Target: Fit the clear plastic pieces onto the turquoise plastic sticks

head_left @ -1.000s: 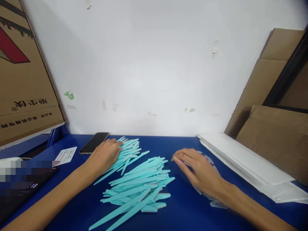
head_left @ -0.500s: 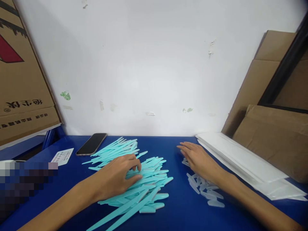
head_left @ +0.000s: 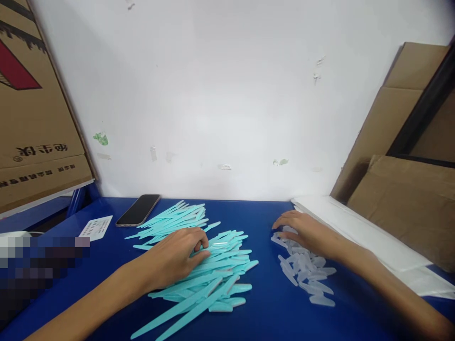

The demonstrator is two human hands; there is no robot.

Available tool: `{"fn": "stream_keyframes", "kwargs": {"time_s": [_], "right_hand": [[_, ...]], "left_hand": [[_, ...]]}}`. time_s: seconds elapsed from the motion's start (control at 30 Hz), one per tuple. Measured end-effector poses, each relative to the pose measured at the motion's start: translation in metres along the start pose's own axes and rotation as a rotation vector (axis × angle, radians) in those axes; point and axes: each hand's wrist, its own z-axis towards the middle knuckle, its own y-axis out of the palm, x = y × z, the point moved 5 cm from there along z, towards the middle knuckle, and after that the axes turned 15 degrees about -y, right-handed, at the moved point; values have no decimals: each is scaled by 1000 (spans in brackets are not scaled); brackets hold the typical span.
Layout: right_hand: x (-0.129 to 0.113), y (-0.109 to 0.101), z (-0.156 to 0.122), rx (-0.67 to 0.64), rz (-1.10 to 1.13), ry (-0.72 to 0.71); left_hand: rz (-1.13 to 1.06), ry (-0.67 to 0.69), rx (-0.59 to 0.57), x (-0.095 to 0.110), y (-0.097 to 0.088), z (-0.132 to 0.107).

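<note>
Turquoise eyebrow razors (head_left: 209,274) lie in a loose heap, with a second group of razors (head_left: 181,215) behind it. My left hand (head_left: 177,258) rests on the near heap, fingers curled and thumb close to the forefinger, closed on an eyebrow razor that the hand partly hides. A shiny strip shows just right of its fingertips. Across the table, my right hand (head_left: 296,229) reaches over a small pile of clear plastic caps (head_left: 307,272). Its thumb and fingers are apart, touching or just above the farthest caps.
A phone (head_left: 138,210) and a printed card (head_left: 95,228) lie at the left of the blue table (head_left: 256,312). White sheets or bags (head_left: 359,232) are stacked at the right. Cardboard (head_left: 401,203) leans on the right, and a printed carton (head_left: 39,113) stands left. A white wall (head_left: 227,94) closes the back.
My right hand has drawn back slightly to the right, its thumb now showing over the caps, and more caps are uncovered. The left thumb and fingers have come closer together on the razors.
</note>
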Motion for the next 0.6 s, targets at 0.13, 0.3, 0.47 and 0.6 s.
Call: {"fn": "stream_keyframes", "kwargs": {"time_s": [0.13, 0.3, 0.47, 0.6], "right_hand": [[-1, 6, 2, 6, 46, -13], [-2, 11, 9, 30, 27, -27], [-13, 3, 13, 47, -17, -37], [-24, -5, 14, 87, -54, 7]], "left_hand": [[8, 7, 7, -1, 1, 1], [1, 27, 18, 0, 2, 1], [12, 21, 35, 0, 2, 2], [32, 23, 67, 1, 1, 3]]}}
